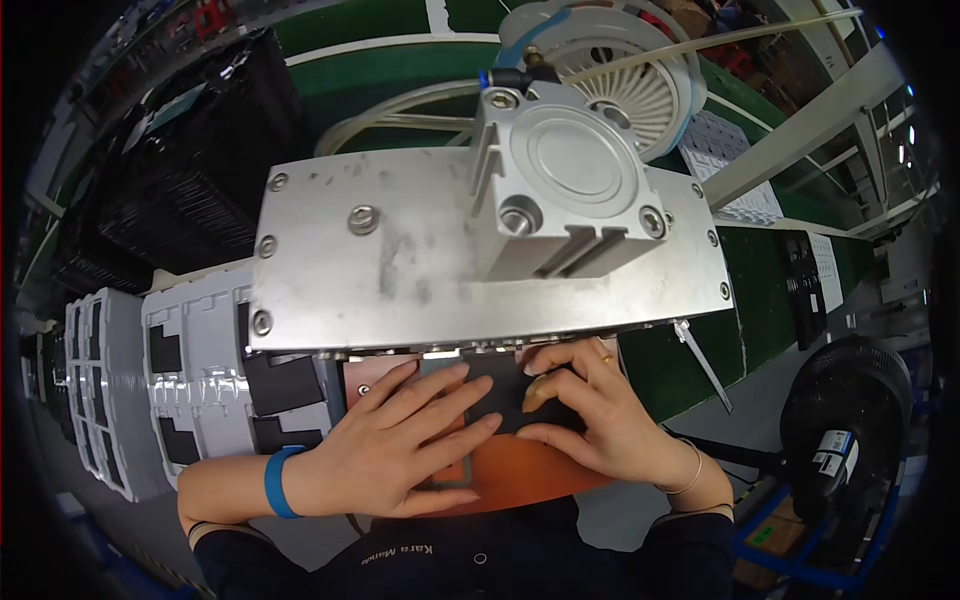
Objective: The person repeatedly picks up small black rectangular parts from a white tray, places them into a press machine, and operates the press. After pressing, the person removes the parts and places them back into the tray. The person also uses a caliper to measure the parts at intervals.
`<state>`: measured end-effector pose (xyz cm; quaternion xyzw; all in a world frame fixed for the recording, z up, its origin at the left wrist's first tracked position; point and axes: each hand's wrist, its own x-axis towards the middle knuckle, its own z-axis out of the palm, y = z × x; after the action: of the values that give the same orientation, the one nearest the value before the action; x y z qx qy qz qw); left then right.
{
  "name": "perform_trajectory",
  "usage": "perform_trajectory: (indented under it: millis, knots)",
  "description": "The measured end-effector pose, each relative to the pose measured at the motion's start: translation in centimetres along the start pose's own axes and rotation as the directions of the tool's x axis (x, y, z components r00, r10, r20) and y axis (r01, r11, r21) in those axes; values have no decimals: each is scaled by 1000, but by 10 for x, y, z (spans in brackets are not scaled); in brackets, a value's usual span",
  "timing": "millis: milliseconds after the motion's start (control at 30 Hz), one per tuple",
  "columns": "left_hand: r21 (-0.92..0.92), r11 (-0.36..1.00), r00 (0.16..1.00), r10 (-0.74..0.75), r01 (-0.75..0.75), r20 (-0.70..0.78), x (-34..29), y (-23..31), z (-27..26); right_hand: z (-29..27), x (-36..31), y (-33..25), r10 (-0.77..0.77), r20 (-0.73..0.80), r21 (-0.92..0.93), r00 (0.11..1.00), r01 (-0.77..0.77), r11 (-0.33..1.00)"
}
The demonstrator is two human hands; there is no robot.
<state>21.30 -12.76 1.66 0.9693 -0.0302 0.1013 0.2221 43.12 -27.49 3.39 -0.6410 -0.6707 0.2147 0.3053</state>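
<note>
My left hand [400,445] lies flat, fingers spread, on a dark flat part [497,392] that rests on an orange-brown base plate [535,470]. A blue band circles that wrist. My right hand [590,410] presses its fingertips on the same dark part from the right; a thin bracelet and a ring show on it. Both hands sit just under the front edge of a large grey metal press plate [400,260], which hides the far end of the part. A silver pneumatic cylinder [565,175] stands on top of the plate.
White trays [200,370] holding dark parts stand in rows to the left. Black trays [190,170] are stacked at the back left. A white ribbed disc [630,90] with clear tubing sits behind the cylinder. A black fan [845,420] stands at the lower right, beside a green floor.
</note>
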Motion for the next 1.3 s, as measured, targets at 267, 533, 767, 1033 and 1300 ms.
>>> perform_trajectory:
  millis: [267, 533, 767, 1033, 1300]
  knots:
    - [-468, 872, 903, -311, 145, -298, -2, 15, -4, -2, -15, -8, 313, 22, 683, 949, -244, 689]
    - [-877, 419, 553, -800, 236, -233, -91, 12, -52, 32, 47, -78, -11, 50, 569, 999, -20, 822]
    - [-728, 464, 167, -880, 505, -445, -210, -124, -43, 120, 134, -82, -421, 234, -168, 876, 463, 870]
    - [-35, 553, 355, -581, 833, -732, -194, -106, -28, 161, 163, -76, -160, 348, -474, 924, 321, 820]
    - [-47, 678, 600, -679, 734, -422, -190, -100, -26, 119, 136, -89, -286, 237, -108, 929, 318, 942]
